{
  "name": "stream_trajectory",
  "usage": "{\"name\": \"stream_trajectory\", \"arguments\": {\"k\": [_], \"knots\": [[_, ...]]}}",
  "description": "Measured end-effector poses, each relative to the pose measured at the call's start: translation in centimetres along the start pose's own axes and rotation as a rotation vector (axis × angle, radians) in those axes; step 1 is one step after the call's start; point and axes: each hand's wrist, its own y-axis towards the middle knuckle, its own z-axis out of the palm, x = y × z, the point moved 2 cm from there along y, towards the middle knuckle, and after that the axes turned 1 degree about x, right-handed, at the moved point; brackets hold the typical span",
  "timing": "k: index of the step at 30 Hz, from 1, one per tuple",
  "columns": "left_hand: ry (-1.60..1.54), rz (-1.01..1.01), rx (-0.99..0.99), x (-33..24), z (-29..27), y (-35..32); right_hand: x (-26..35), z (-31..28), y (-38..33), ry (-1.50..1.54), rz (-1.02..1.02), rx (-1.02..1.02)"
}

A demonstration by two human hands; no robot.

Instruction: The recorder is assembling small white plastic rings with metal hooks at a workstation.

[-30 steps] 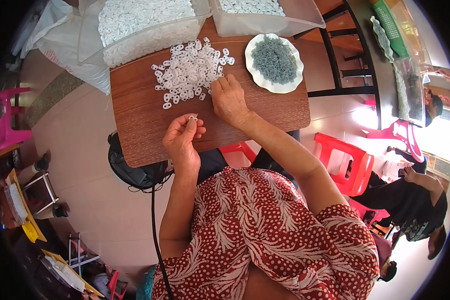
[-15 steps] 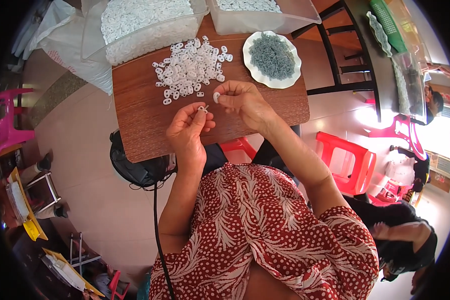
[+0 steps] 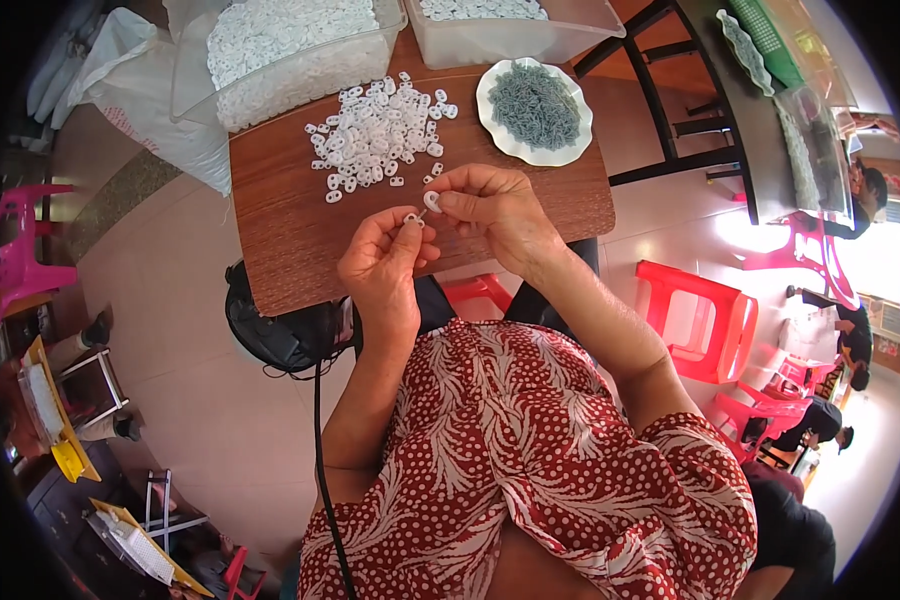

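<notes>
My left hand (image 3: 385, 262) is closed on a small white plastic piece (image 3: 413, 219) with holes, pinched between thumb and fingertips. A thin pin sticks out from that piece toward the right. Between the thumb and forefinger of my right hand (image 3: 495, 212) is another white plastic piece (image 3: 431, 201), rounded and held close to the pin's end. Whether pin and piece touch I cannot tell. Both hands are over the near part of the brown table (image 3: 300, 250). Just beyond them lies a heap of white two-holed plastic pieces (image 3: 378, 135).
A scalloped white plate (image 3: 486, 105) with grey-green small screws or pins stands at the table's right. Two clear bins (image 3: 315, 75) of white pieces sit at the far edge. A black cable (image 3: 320, 450) hangs beside my left arm. Red stools (image 3: 695, 320) stand to the right.
My hands have come closer together, bringing the right piece up to the pin. The view has shifted slightly. The person in black at lower right has moved.
</notes>
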Motion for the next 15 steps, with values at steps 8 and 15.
{"name": "stream_trajectory", "arguments": {"k": [8,15], "knots": [[-0.006,0.026,-0.018,0.12,-0.06,-0.40,-0.56,0.48,-0.32,-0.072,-0.091,-0.050],[0.009,0.029,-0.029,0.05,-0.21,-0.53,-0.86,0.89,-0.15,-0.183,-0.240,-0.062]]}}
